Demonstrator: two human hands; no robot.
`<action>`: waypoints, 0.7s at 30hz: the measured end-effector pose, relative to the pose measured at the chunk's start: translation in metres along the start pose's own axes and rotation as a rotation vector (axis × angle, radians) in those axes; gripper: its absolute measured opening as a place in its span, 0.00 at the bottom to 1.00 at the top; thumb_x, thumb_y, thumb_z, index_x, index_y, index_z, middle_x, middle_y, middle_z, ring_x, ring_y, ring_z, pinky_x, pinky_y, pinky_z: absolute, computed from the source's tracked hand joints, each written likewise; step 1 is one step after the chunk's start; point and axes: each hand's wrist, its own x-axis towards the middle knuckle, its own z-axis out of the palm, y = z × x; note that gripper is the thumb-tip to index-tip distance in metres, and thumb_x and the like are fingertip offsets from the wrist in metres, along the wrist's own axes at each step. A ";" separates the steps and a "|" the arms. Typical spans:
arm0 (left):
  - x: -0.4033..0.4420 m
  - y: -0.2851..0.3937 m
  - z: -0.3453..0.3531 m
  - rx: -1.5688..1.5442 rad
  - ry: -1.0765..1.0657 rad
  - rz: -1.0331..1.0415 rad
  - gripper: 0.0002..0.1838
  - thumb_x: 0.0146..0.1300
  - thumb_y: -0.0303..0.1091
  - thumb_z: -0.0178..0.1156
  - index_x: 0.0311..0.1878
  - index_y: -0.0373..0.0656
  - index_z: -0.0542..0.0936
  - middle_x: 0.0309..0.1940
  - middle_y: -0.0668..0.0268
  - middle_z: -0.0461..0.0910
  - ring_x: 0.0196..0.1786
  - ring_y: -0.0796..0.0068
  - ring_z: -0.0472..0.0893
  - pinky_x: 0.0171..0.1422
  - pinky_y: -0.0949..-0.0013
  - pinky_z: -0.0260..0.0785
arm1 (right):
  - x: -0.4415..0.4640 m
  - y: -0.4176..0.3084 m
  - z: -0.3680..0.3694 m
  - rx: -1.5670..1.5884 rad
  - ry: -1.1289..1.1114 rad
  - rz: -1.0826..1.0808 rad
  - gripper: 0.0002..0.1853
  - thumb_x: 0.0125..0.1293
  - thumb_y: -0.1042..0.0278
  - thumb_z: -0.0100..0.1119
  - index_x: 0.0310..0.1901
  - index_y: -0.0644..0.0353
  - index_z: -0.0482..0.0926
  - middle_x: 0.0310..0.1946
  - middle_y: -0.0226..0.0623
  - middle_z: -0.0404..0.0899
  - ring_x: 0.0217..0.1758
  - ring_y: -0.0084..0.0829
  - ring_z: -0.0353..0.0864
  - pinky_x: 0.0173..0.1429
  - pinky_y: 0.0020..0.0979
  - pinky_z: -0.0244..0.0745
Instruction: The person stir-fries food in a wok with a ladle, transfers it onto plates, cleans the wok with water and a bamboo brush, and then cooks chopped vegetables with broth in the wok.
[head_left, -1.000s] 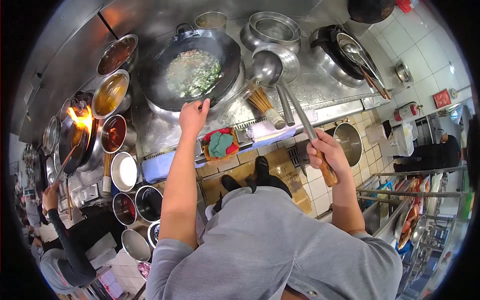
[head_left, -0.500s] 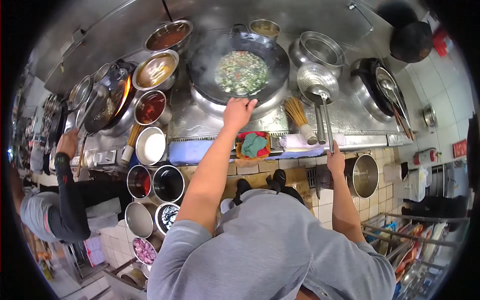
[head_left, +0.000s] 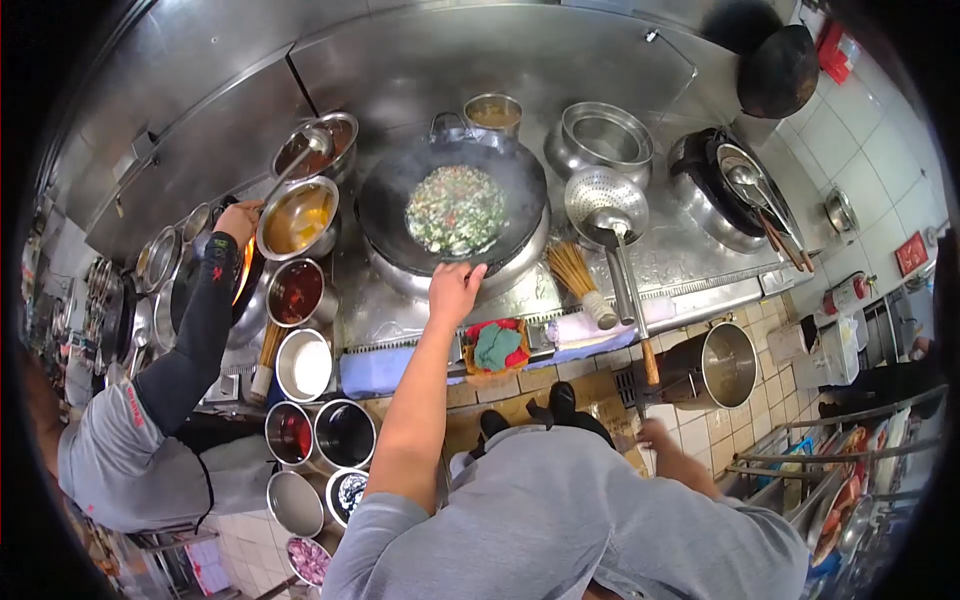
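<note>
My left hand (head_left: 457, 292) is closed on the near edge of a black wok (head_left: 380, 210), which sits on the burner. Steam rises from chopped green and white food (head_left: 456, 210) in the wok, with red bits among it. Low by my right side is my right hand (head_left: 668, 450), apart from the tools; its fingers are blurred. In front of it, a ladle (head_left: 612, 222) lies in a perforated skimmer (head_left: 590, 190), and its wooden-ended handle (head_left: 650, 362) sticks out past the counter edge. A bamboo brush (head_left: 580, 278) lies left of the skimmer handle.
At left, a co-worker's hand (head_left: 238, 220) holds a ladle (head_left: 318, 140) over a bowl of brown sauce (head_left: 340, 155). Flames show beside a second wok. Several pots of sauces and a white-filled pot (head_left: 304, 365) stand between us. Folded cloths (head_left: 500, 345) lie along the counter edge.
My right hand has let go of the ladle handle and dropped back toward my body. My left hand stays at the wok. The co-worker's hand and ladle have moved to the sauce bowls.
</note>
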 end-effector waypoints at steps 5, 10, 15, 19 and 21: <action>-0.001 0.004 -0.003 -0.004 -0.001 -0.012 0.22 0.61 0.46 0.55 0.19 0.37 0.71 0.22 0.55 0.73 0.32 0.51 0.71 0.40 0.56 0.63 | -0.063 -0.099 0.094 -0.417 0.687 -0.415 0.16 0.57 0.57 0.54 0.42 0.58 0.79 0.36 0.40 0.81 0.37 0.40 0.80 0.39 0.37 0.75; -0.001 0.006 -0.003 0.017 -0.009 -0.018 0.23 0.61 0.47 0.54 0.18 0.38 0.71 0.22 0.55 0.74 0.31 0.52 0.71 0.40 0.56 0.63 | -0.125 -0.194 0.006 0.225 -0.098 0.094 0.12 0.60 0.66 0.50 0.43 0.62 0.74 0.26 0.40 0.77 0.24 0.31 0.77 0.32 0.35 0.75; -0.002 0.006 -0.004 0.021 -0.009 -0.047 0.23 0.61 0.47 0.54 0.18 0.38 0.71 0.22 0.55 0.74 0.32 0.52 0.72 0.40 0.56 0.64 | -0.086 -0.195 -0.023 0.501 0.150 -0.120 0.12 0.63 0.66 0.48 0.45 0.60 0.74 0.24 0.37 0.76 0.21 0.32 0.76 0.23 0.32 0.73; -0.002 0.006 -0.003 0.015 0.002 -0.042 0.23 0.61 0.47 0.53 0.18 0.38 0.71 0.22 0.55 0.74 0.33 0.52 0.72 0.41 0.56 0.64 | -0.075 -0.206 -0.004 0.403 0.110 -0.123 0.12 0.63 0.64 0.49 0.41 0.62 0.76 0.24 0.37 0.76 0.22 0.28 0.77 0.22 0.31 0.73; -0.003 0.005 -0.002 0.011 0.004 -0.045 0.23 0.61 0.47 0.53 0.18 0.38 0.71 0.22 0.55 0.74 0.33 0.52 0.72 0.41 0.56 0.64 | -0.086 -0.218 0.012 0.266 0.029 -0.108 0.13 0.63 0.62 0.49 0.41 0.61 0.76 0.25 0.39 0.78 0.25 0.30 0.79 0.25 0.32 0.74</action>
